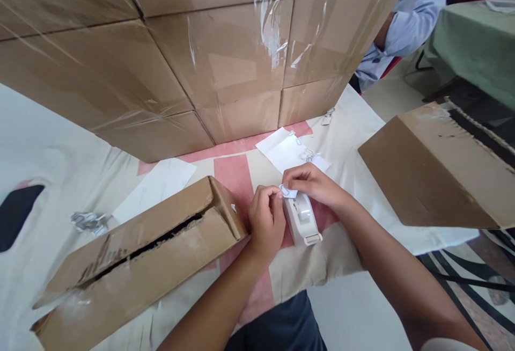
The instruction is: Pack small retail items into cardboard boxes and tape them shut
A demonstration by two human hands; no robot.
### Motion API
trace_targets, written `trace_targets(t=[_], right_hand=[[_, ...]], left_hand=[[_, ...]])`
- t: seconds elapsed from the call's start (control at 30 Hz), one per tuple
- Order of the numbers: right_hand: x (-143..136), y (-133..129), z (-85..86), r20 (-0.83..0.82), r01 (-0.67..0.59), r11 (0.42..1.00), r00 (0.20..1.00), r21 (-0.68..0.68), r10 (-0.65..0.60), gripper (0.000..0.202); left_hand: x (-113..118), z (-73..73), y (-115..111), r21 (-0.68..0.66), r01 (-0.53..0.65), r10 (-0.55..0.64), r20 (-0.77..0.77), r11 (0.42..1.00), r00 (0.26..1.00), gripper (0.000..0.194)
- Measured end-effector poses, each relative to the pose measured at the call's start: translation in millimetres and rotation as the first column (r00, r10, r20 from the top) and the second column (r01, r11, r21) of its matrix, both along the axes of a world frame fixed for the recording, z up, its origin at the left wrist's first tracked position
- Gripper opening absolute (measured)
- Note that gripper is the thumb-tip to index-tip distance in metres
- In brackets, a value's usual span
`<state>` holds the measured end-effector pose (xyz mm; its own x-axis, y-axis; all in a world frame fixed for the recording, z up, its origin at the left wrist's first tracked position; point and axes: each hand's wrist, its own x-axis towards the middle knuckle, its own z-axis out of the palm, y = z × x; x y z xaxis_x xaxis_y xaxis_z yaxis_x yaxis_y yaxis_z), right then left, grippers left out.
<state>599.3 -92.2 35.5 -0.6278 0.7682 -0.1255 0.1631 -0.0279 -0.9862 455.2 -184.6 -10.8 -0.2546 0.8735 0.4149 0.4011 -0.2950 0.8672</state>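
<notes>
Between both hands is a small white paper piece [288, 192] with what looks like a paper clip on it. My left hand [267, 217] pinches its left end, fingers closed. The fingertips of my right hand [303, 179] are closed on its upper edge. Just below the paper piece stands a white tape dispenser [301, 219], its near end toward me. Beyond my right hand, a white sheet [276, 150] lies on the cloth with several paper clips [309, 155] on its right part.
Stacked taped cartons [241, 61] rise behind the cloth-covered table [317, 260]. A torn-open carton [161, 254] lies left, another [434, 163] right. Also at left are a paper sheet [155, 187], a clip bundle [89, 222] and a dark object [18, 214]. A person's sleeve [418, 15] shows upper right.
</notes>
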Motion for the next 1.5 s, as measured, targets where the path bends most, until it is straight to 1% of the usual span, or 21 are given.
trace_targets(t=[0.17,0.23,0.6,0.9,0.97,1.07,1.13,1.17,1.2,1.23,1.27,1.3,1.33,1.37,1.4,1.43,1.47,1.5], right_hand=[[-2,-3,2.7,-0.032,0.022,0.991,0.999,-0.13,-0.026,0.018],[-2,-3,3.4,-0.032,0.021,0.987,0.999,-0.158,-0.027,0.018],[-3,-1,5.2,-0.07,-0.006,0.988,0.998,-0.152,-0.005,0.017],[-2,0,4.2,-0.066,-0.004,0.987,0.998,-0.162,-0.007,0.018],[-2,1,4.1,-0.058,0.015,0.986,0.998,-0.166,-0.025,0.018],[-2,2,2.3,-0.047,0.085,0.985,0.995,-0.152,-0.093,0.018],[0,5,-0.7,-0.059,0.153,0.983,0.985,-0.103,-0.159,0.019],[1,7,-2.7,-0.066,0.199,0.979,0.977,-0.051,-0.202,0.02],[2,9,-5.0,-0.069,0.255,0.966,0.965,0.031,-0.253,0.021],[4,12,-7.6,-0.064,0.317,0.937,0.948,0.147,-0.311,0.022],[6,15,-10.5,-0.056,0.375,0.88,0.925,0.29,-0.376,0.022],[9,18,-13.4,-0.05,0.417,0.796,0.896,0.439,-0.442,0.022],[12,21,-16.2,-0.041,0.43,0.699,0.866,0.571,-0.499,0.021],[14,23,-18.9,-0.028,0.42,0.611,0.838,0.671,-0.545,0.02],[17,25,-21.3,-0.004,0.395,0.548,0.814,0.737,-0.581,0.019],[19,27,-23.2,0.036,0.361,0.513,0.79,0.779,-0.612,0.019],[20,28,-24.6,0.094,0.318,0.499,0.764,0.806,-0.639,0.019],[20,28,-25.4,0.169,0.263,0.5,0.729,0.825,-0.663,0.02]], left_hand=[[0,-0.4,0,0.048,0.017,-0.014,-0.07,0.999,0.997,0.014],[0,-0.2,0,0.067,0.024,-0.017,-0.092,0.997,0.996,0.013],[-1,-2.2,-3,0.132,0.041,-0.013,-0.2,0.99,0.98,0.011],[-1,-1.4,-3,0.184,0.063,-0.018,-0.233,0.981,0.972,0.01],[-1,-1.4,-3,0.189,0.068,-0.022,-0.234,0.98,0.972,0.01],[0,-1.6,-6,0.193,0.08,-0.034,-0.227,0.978,0.973,0.009],[0,-1.9,-7,0.196,0.09,-0.047,-0.217,0.976,0.975,0.009],[0,-2.1,-8,0.194,0.095,-0.053,-0.21,0.976,0.976,0.008],[0,-2.4,-8,0.191,0.1,-0.06,-0.202,0.977,0.977,0.008],[0,-2.6,-8,0.185,0.103,-0.066,-0.195,0.977,0.979,0.008],[0,-2.9,-7,0.179,0.105,-0.071,-0.187,0.978,0.98,0.008],[0,-3.1,-7,0.174,0.105,-0.074,-0.179,0.979,0.981,0.009],[-1,-3.3,-7,0.17,0.106,-0.076,-0.172,0.98,0.982,0.009],[-1,-3.5,-6,0.166,0.107,-0.079,-0.166,0.98,0.983,0.008],[-1,-3.6,-6,0.163,0.106,-0.08,-0.16,0.981,0.984,0.008],[-1,-3.6,-6,0.16,0.107,-0.082,-0.155,0.981,0.985,0.008],[-1,-3.5,-6,0.157,0.108,-0.084,-0.151,0.982,0.985,0.008],[-1,-3.3,-7,0.153,0.109,-0.086,-0.147,0.982,0.985,0.007]])
